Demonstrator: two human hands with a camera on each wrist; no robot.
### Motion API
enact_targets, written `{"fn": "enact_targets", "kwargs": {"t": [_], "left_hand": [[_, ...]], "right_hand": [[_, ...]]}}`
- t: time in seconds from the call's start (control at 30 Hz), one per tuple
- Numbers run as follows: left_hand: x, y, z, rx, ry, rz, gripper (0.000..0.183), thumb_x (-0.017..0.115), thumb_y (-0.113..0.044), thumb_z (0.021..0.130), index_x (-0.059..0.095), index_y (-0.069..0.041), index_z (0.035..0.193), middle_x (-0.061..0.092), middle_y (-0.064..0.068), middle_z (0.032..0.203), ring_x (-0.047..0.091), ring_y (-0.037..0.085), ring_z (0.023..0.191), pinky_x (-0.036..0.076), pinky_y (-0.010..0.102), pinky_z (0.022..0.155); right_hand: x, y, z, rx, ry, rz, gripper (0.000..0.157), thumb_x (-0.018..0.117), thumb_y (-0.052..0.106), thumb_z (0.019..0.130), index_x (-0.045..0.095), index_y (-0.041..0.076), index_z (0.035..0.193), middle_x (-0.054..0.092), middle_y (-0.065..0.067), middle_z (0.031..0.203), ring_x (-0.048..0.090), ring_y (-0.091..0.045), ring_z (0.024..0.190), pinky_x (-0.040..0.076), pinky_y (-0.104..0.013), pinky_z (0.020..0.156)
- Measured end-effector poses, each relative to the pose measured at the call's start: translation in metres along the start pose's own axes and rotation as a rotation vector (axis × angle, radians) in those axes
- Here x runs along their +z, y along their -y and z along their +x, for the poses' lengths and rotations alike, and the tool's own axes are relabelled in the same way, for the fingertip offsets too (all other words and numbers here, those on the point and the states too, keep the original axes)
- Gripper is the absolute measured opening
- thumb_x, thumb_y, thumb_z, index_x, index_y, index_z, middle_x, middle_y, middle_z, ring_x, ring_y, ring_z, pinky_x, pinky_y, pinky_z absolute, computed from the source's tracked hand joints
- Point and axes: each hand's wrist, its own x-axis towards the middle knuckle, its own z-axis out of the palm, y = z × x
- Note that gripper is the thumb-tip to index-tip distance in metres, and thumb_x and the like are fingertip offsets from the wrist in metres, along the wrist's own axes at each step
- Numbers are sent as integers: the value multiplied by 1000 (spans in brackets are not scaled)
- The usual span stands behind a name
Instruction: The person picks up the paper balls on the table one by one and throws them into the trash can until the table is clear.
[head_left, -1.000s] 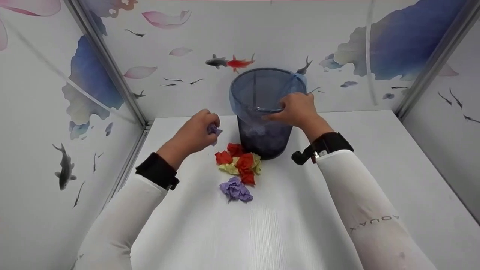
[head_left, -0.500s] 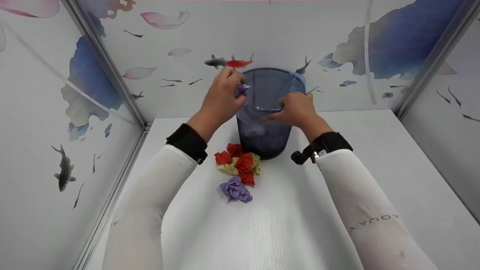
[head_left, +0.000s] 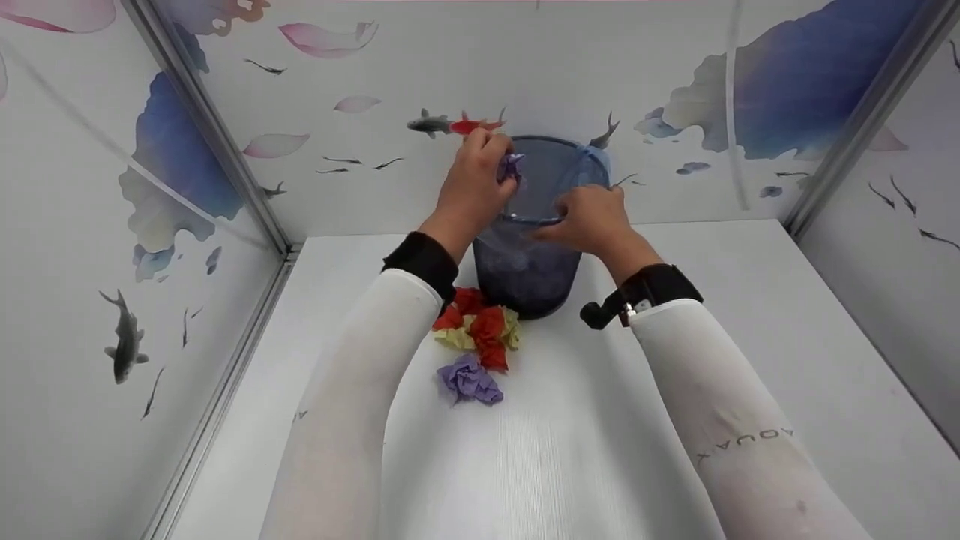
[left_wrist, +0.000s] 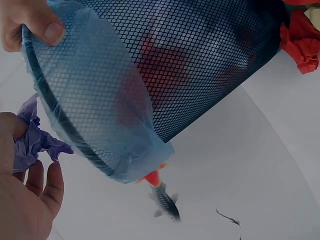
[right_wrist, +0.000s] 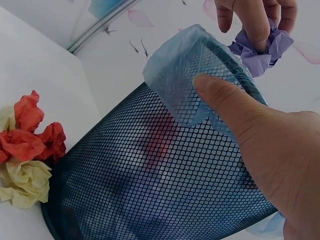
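Observation:
My left hand [head_left: 474, 180] pinches a crumpled purple paper ball [left_wrist: 34, 140] above the left part of the bin's mouth. Blue plastic liner [left_wrist: 85, 85] is folded over the rim of the dark mesh wastebasket [head_left: 529, 277]. With my right hand [head_left: 596, 217] I grip the near right rim, the thumb lying outside over the liner in the right wrist view. Through the mesh, red shapes [right_wrist: 159, 142] show dimly inside. Red paper balls [head_left: 489, 326] and yellow paper balls [head_left: 455, 337] lie heaped at the basket's foot, with another purple paper ball [head_left: 470, 380] just in front.
The white tabletop [head_left: 540, 450] meets a printed back wall [head_left: 360, 187] right behind the basket. Side panels with metal corner posts [head_left: 210, 127] stand left and right. My left sleeve [head_left: 345, 397] passes close beside the paper heap.
My left hand has carried the purple paper ball up and rightward, from beside the basket to over its mouth. The right hand keeps its grip on the rim.

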Motion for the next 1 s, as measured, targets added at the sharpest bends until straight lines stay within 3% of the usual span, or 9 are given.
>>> {"fn": "enact_targets", "kwargs": {"t": [0.23, 0.43, 0.63, 0.83, 1.0], "left_hand": [[9, 4, -1, -36, 11, 8, 32, 69, -21, 98, 59, -13, 127, 53, 9, 128, 56, 22, 123, 48, 33, 107], [13, 5, -3, -44, 26, 34, 39, 72, -24, 96, 59, -13, 132, 54, 9, 126, 57, 23, 122, 50, 33, 106], [7, 7, -11, -28, 53, 53, 47, 73, -31, 96, 57, -15, 138, 54, 9, 131, 55, 25, 126, 51, 35, 102], [-2, 10, -29, 23, 47, 39, 49, 73, -35, 95, 59, -14, 137, 54, 9, 131, 55, 24, 124, 52, 34, 101], [-7, 23, -56, 92, 42, 64, 47, 73, -37, 94, 62, -13, 133, 57, 9, 127, 57, 27, 118, 54, 37, 96]], "right_hand": [[-1, 1, 0, 7, 4, 2, 61, 73, 75, 76, 61, 16, 68, 60, -1, 65, 60, -27, 77, 36, -68, 101], [0, 0, -2, -9, -18, 29, 64, 74, 72, 77, 50, 16, 61, 42, 3, 57, 52, -26, 67, 38, -66, 96], [0, 1, -2, -7, -23, 30, 66, 73, 76, 76, 49, 17, 59, 41, 4, 55, 54, -27, 68, 37, -69, 100], [-1, 1, -3, -3, -11, 33, 66, 73, 76, 76, 50, 17, 61, 41, 3, 57, 53, -26, 68, 37, -68, 99], [-1, 1, -3, 11, -10, 39, 64, 74, 75, 76, 53, 17, 62, 46, 2, 57, 56, -26, 71, 36, -69, 101]]}}
